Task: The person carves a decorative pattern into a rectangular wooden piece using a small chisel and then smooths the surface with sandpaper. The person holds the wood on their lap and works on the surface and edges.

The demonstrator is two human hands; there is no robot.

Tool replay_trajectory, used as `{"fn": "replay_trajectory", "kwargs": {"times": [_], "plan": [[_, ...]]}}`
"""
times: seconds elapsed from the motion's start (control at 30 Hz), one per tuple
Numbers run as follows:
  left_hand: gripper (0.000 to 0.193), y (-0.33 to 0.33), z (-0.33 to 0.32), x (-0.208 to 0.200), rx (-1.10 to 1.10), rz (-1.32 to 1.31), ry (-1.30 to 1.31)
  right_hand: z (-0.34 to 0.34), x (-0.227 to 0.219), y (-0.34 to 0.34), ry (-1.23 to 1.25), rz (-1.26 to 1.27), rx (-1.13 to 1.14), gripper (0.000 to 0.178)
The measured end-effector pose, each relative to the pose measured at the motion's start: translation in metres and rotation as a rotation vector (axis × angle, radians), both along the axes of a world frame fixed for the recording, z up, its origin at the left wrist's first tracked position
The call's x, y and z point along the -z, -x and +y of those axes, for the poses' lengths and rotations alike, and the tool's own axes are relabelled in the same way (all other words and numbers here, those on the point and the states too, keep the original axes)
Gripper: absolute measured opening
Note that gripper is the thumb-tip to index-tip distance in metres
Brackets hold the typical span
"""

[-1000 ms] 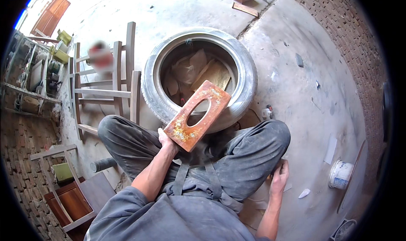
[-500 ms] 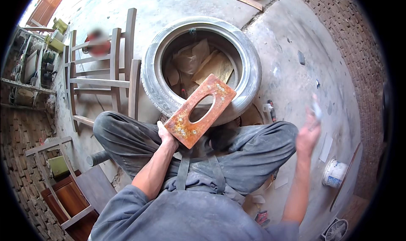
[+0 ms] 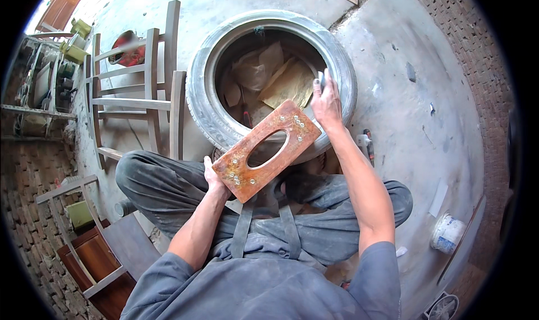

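Note:
A reddish-brown wooden tissue box cover with an oval opening and small pale inlays near both ends lies tilted above my lap, its far end over the tyre's near rim. My left hand grips its near left end, thumb along the edge. Past the far right corner, my right hand is raised over the tyre's right side, pinching a small grey pad, partly hidden by the fingers. The pad is apart from the cover. Beneath lies the grey-dusted tyre, holding crumpled sheets and a red-handled tool.
Wooden chair frames stand left of the tyre. A red container sits behind them. To the right are a red-and-black tool and a white bucket. Another frame and brown panels are at lower left.
My right hand has swung in from the far right to the tyre's right side, carrying the small grey pad. The cover has turned slightly in my left hand.

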State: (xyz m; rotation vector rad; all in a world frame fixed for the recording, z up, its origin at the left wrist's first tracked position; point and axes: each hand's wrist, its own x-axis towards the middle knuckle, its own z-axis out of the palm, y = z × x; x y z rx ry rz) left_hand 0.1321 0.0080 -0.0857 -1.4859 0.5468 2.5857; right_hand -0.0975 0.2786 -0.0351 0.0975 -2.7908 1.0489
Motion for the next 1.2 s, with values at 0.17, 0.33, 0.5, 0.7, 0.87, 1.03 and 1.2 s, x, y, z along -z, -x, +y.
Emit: {"fn": "replay_trajectory", "kwargs": {"times": [0.17, 0.33, 0.5, 0.7, 0.87, 1.03, 1.2], "plan": [[0.097, -0.005, -0.018, 0.011, -0.011, -0.018, 0.017, -0.002, -0.016, -0.009, -0.03, -0.091, -0.099, 0.065], [0.094, -0.007, -0.026, 0.017, -0.002, -0.027, 0.053, 0.034, -0.081, -0.051, -0.405, -0.209, -0.166, 0.092], [0.092, -0.008, -0.025, 0.02, 0.014, -0.011, 0.07, 0.041, -0.102, -0.114, -0.442, -0.426, -0.489, 0.104], [0.088, -0.006, -0.02, 0.009, 0.019, -0.034, 0.104, 0.029, -0.09, -0.122, -0.426, -0.418, -0.55, 0.105], [0.088, -0.003, -0.019, 0.006, 0.014, -0.033, 0.074, 0.027, -0.093, -0.122, -0.435, -0.469, -0.615, 0.107], [0.082, -0.001, -0.016, 0.0, -0.003, -0.058, 0.062, 0.022, -0.088, -0.129, -0.463, -0.411, -0.626, 0.109], [0.082, -0.004, -0.02, 0.006, -0.017, -0.045, 0.043, 0.013, -0.102, -0.127, -0.536, -0.534, -0.655, 0.108]]}}
